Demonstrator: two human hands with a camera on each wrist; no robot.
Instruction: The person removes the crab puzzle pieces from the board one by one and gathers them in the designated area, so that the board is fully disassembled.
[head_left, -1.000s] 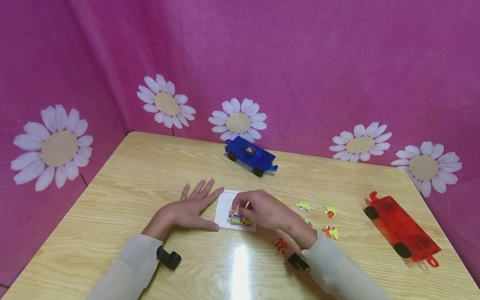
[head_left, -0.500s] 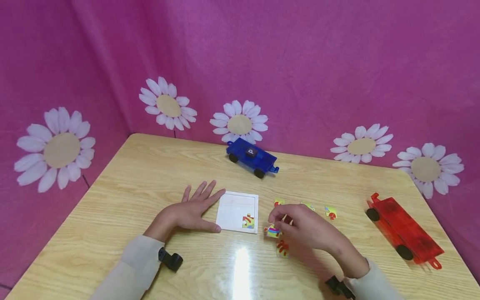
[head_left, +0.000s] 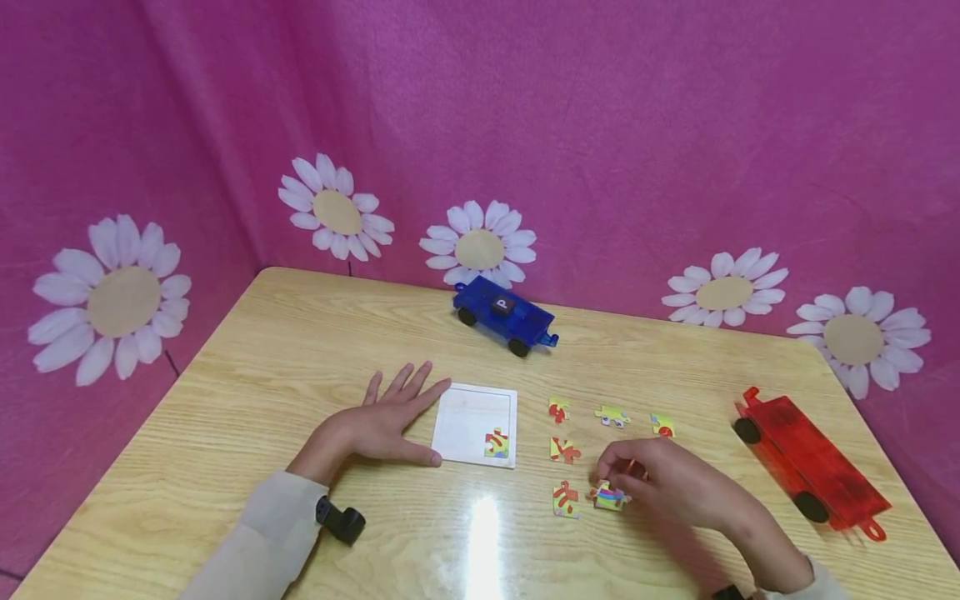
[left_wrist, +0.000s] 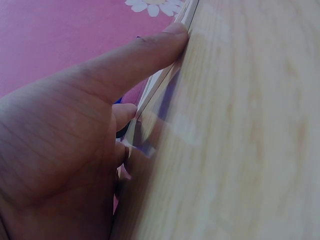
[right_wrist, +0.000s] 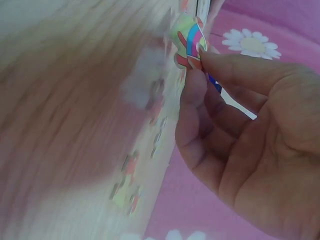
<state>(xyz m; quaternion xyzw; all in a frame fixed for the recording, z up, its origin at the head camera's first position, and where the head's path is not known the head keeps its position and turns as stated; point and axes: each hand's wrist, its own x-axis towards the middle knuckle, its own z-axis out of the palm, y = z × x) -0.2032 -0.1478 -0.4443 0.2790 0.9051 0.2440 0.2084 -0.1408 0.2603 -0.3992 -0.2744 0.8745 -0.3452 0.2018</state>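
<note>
My left hand lies with spread fingers on the table, its thumb and index fingertip touching the left edge of a square white puzzle tray. A yellow and red puzzle piece sits in the tray's lower right corner. Right of the tray, my right hand pinches a striped puzzle piece between thumb and fingertips. In the right wrist view this striped piece stands tilted at the fingertips. Loose near it lie a red-marked piece and another piece.
More loose pieces lie farther back, among them a yellow piece with eyes and a corner piece. A blue toy wagon stands at the table's back; a red toy wagon is at the right. Pink flowered cloth hangs behind.
My right hand has moved from over the tray to the right and nearer, carrying the striped puzzle piece. The tray and the loose pieces are uncovered. My left hand stays at the tray's edge.
</note>
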